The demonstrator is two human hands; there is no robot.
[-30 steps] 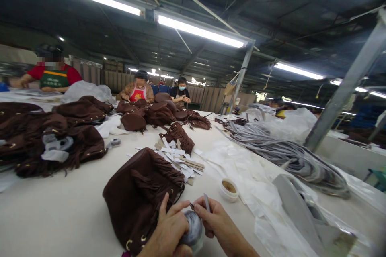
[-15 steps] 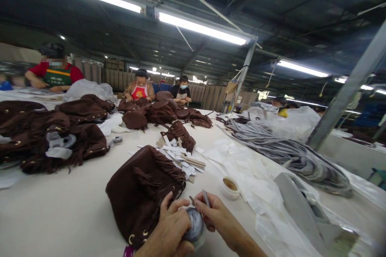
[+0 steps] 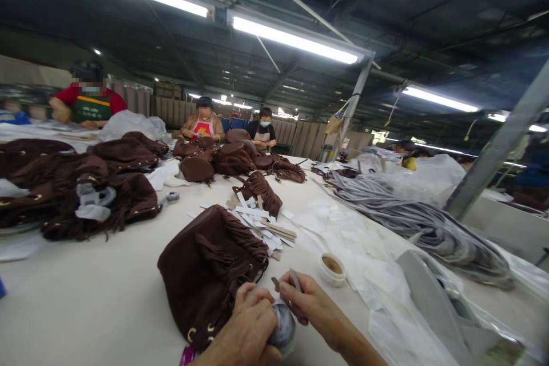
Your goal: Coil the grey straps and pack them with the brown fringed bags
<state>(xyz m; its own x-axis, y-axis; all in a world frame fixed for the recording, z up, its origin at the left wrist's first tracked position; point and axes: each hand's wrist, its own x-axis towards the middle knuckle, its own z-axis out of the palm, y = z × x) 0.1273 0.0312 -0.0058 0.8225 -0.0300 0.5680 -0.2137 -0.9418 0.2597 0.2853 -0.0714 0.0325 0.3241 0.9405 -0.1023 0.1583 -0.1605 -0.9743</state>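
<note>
At the bottom centre, my left hand (image 3: 249, 323) is closed around a small round, grey, shiny container (image 3: 283, 323), whose contents I cannot make out. Just to its right, my right hand (image 3: 302, 296) pinches a thin flat grey tool (image 3: 295, 279). A small brownish piece (image 3: 275, 282) pokes out at the fingertips, above the container. Behind my left hand lies a dark brown fringed bag (image 3: 193, 269) with gold eyelets, close to that hand. A small white tub (image 3: 331, 269) with a brownish inside stands to the right, apart from my hands.
Loose white and tan strips (image 3: 268, 229) lie behind the bag. More brown bags (image 3: 124, 189) are piled at the left and far middle. Grey strapping (image 3: 407, 229), clear plastic sheets and a grey tape dispenser-like object (image 3: 437, 297) occupy the right. Several people sit across the table (image 3: 107, 297).
The view has shifted slightly, so most things appear a little further right. Both hands keep their holds, and the right hand's tool still stays near the container.
</note>
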